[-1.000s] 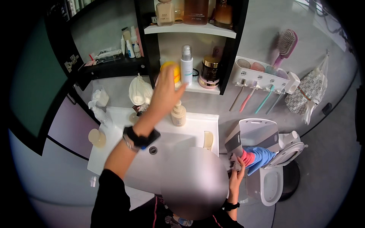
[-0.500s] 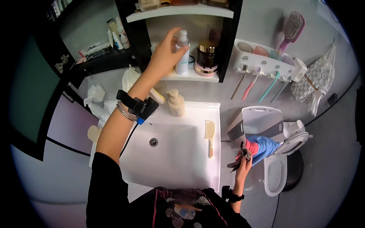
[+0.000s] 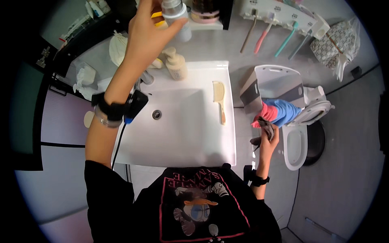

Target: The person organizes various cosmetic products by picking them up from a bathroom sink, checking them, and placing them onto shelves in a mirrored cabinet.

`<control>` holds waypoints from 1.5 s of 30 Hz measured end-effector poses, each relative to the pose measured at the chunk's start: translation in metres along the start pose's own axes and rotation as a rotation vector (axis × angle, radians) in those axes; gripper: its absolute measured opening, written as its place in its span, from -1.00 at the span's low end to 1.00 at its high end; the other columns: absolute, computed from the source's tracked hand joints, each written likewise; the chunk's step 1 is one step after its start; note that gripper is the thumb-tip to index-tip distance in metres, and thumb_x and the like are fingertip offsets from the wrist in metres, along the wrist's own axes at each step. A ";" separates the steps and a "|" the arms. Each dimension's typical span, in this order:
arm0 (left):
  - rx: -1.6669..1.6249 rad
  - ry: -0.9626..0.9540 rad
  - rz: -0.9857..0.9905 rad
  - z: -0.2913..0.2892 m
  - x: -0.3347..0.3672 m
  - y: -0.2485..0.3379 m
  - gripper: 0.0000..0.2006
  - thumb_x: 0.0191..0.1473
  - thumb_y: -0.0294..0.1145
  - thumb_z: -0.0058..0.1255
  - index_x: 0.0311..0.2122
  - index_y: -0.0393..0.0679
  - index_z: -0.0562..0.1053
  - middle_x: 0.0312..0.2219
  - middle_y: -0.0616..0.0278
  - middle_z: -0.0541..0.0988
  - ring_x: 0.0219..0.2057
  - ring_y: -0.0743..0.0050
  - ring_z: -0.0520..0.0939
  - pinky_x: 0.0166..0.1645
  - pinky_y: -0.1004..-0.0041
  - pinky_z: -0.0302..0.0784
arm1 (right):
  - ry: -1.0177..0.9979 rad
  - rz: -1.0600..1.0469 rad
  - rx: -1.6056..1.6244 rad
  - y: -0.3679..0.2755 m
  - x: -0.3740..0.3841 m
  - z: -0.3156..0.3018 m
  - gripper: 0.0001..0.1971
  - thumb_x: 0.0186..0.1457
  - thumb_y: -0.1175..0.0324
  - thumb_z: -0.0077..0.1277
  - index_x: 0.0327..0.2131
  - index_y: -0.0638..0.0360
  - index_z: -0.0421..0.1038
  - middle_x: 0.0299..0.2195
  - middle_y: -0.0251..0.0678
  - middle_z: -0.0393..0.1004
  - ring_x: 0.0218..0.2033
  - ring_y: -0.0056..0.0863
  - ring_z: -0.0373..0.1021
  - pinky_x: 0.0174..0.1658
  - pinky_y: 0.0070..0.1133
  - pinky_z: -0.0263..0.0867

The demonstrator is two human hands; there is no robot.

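Note:
At the shelf, my left hand (image 3: 148,34) is closed round a white bottle (image 3: 184,32) with a clear cap; the thumb lies across its side and the other fingers are partly hidden. The bottle's base hangs in front of the shelf edge (image 3: 210,26). Low on the right, my right hand (image 3: 270,139) grips a crumpled dark grey cloth (image 3: 266,126). That cloth is just below a pink cloth (image 3: 267,112) and a blue cloth (image 3: 287,111), which spill from a white and grey laundry basket (image 3: 278,77).
A white sink (image 3: 182,141) lies before me, with a beige pump bottle (image 3: 176,65) and a cream comb (image 3: 219,97) on its rim. Toothbrushes (image 3: 264,38) hang from a wall holder on the right. A toilet (image 3: 296,148) stands beyond the basket.
My view has tilted down, so the shelf and sink sit higher in the picture. The white bottle has come off the shelf in my left hand. My right hand still holds the dark cloth.

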State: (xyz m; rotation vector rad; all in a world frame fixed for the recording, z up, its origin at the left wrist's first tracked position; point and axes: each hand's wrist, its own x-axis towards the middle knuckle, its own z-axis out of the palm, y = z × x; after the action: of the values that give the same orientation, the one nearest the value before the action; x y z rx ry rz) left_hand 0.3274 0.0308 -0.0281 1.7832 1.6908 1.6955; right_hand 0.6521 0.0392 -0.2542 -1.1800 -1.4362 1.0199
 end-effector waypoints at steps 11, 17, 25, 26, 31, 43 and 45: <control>-0.071 -0.023 -0.198 0.042 -0.201 -0.072 -0.21 -0.23 -0.75 0.08 0.12 -0.17 -0.03 -0.14 -0.07 0.39 -0.08 0.20 0.43 -0.02 0.29 0.39 | -0.396 -0.260 -0.718 0.066 0.028 0.115 -0.71 -0.16 0.30 0.05 -0.36 0.23 0.26 -0.41 -0.15 0.36 -0.43 -0.12 0.38 -0.43 -0.36 0.34; 0.005 0.057 -0.315 0.038 -0.256 -0.076 -0.22 -0.24 -0.71 0.13 0.11 -0.19 0.01 -0.17 -0.05 0.41 -0.10 0.22 0.46 -0.05 0.31 0.45 | -0.512 -0.114 -0.836 0.094 0.016 0.126 -0.69 -0.17 0.32 0.05 -0.36 0.23 0.21 -0.39 -0.09 0.39 -0.45 -0.07 0.39 -0.42 -0.33 0.34; 0.015 0.180 -0.369 0.015 -0.275 -0.076 -0.24 -0.21 -0.73 0.08 0.12 -0.19 -0.02 -0.14 -0.05 0.39 -0.09 0.23 0.44 -0.04 0.31 0.44 | -0.752 -0.283 -0.747 0.087 -0.051 0.053 -0.50 -0.19 0.37 0.06 -0.10 0.13 0.17 -0.38 -0.14 0.37 -0.52 -0.13 0.40 -0.50 -0.36 0.35; 0.015 0.178 -0.365 0.015 -0.275 -0.077 -0.24 -0.20 -0.72 0.08 0.12 -0.19 -0.02 -0.14 -0.05 0.39 -0.09 0.23 0.44 -0.04 0.31 0.43 | -0.777 -0.278 -0.739 0.086 -0.057 0.049 -0.48 -0.19 0.38 0.07 -0.07 0.11 0.16 -0.37 -0.16 0.36 -0.52 -0.14 0.40 -0.50 -0.36 0.35; -0.028 0.153 -0.390 0.029 -0.259 -0.083 -0.25 -0.19 -0.70 0.09 0.12 -0.19 -0.01 -0.13 -0.04 0.39 -0.08 0.25 0.43 -0.03 0.31 0.42 | -0.694 -0.204 -0.707 0.073 -0.065 0.036 -0.54 -0.19 0.42 0.06 -0.12 0.13 0.22 -0.38 -0.17 0.35 -0.48 -0.15 0.39 -0.46 -0.37 0.35; 0.125 -0.108 -0.291 0.106 -0.118 -0.199 -0.44 -0.13 -0.55 0.10 -0.02 -0.22 0.11 -0.11 0.01 0.37 -0.09 0.23 0.44 -0.02 0.38 0.37 | -0.350 0.055 -0.472 0.057 -0.010 0.024 -0.73 -0.17 0.52 0.01 -0.28 0.22 0.34 -0.36 -0.13 0.34 -0.38 -0.09 0.33 -0.35 -0.41 0.26; 0.177 -0.114 -0.268 0.118 -0.100 -0.224 -0.47 -0.10 -0.44 0.09 -0.03 -0.20 0.13 -0.16 -0.05 0.40 -0.11 0.05 0.45 -0.03 0.33 0.35 | -0.329 -0.004 -0.470 0.060 -0.005 0.020 -0.76 -0.15 0.53 -0.01 -0.29 0.25 0.33 -0.40 -0.13 0.33 -0.42 -0.14 0.31 -0.37 -0.44 0.24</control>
State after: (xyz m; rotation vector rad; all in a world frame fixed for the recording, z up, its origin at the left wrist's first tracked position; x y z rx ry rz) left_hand 0.3144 0.0973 -0.2913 1.5981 1.9768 1.3471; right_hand 0.6426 0.0444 -0.3166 -1.3795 -2.0152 0.9295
